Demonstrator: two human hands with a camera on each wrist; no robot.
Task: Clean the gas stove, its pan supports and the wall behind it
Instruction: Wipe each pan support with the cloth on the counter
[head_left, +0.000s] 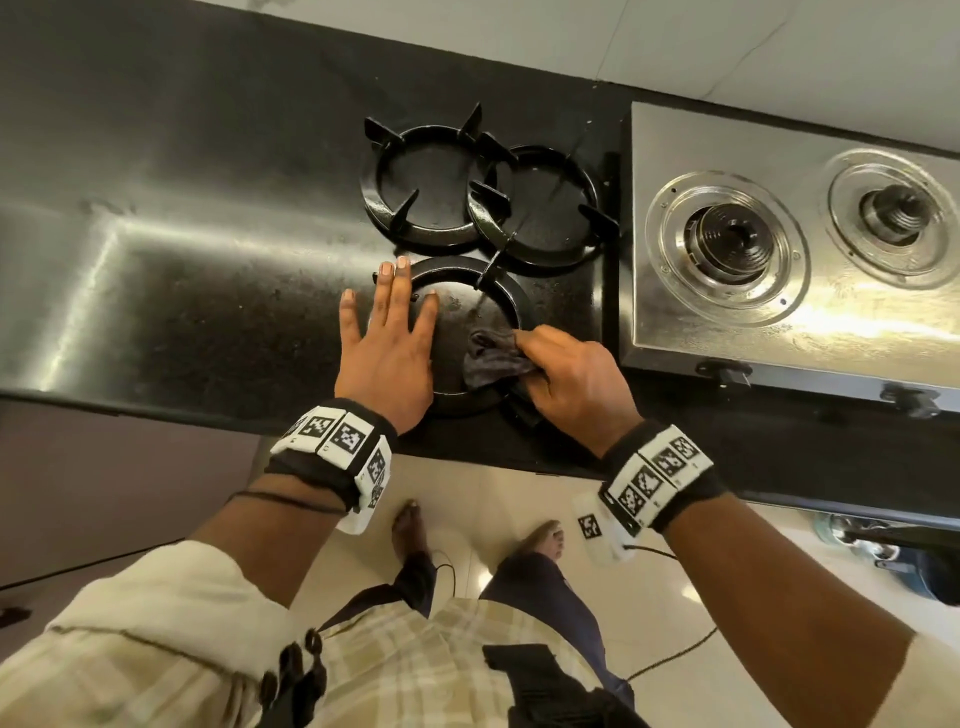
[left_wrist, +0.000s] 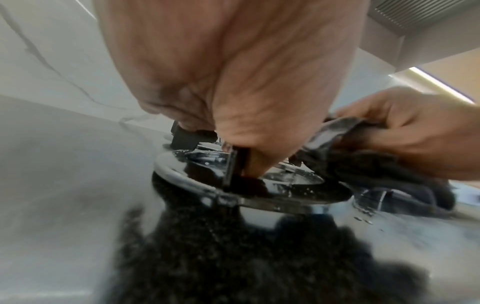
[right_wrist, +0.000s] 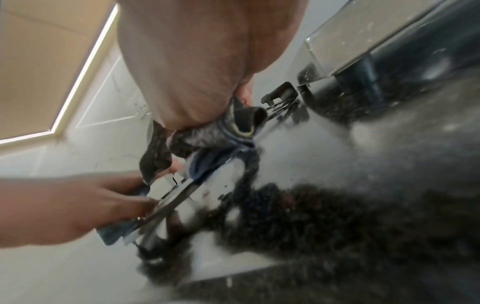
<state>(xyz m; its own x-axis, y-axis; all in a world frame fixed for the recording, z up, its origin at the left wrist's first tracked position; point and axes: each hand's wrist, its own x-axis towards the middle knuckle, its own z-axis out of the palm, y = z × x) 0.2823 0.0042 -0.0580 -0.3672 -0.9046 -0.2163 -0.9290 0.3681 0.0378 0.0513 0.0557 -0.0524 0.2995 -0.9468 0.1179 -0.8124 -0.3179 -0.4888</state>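
nearby, left hand (head_left: 387, 358) spread on nearest pan support (head_left: 506, 291), right hand (head_left: 574, 384) pinching cloth (head_left: 493, 358) beside stove (head_left: 795, 249).

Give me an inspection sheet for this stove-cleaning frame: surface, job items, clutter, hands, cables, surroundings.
Surface: black speckled countertop, glossy with glare.
Job's things: three black pan supports off the stove; near pan support being wiped, two far pan supports overlapping beside it. Steel gas stove at right, both burners bare. Dark cloth bunched on the near ring.
Clutter: nothing seen.
Hands: left hand flat, fingers straight, pressing the near support; right hand grips the cloth.
Cables: thin black cord across the floor, below the right wristband.
Surroundings: pale marble-look wall behind; light floor tiles below.
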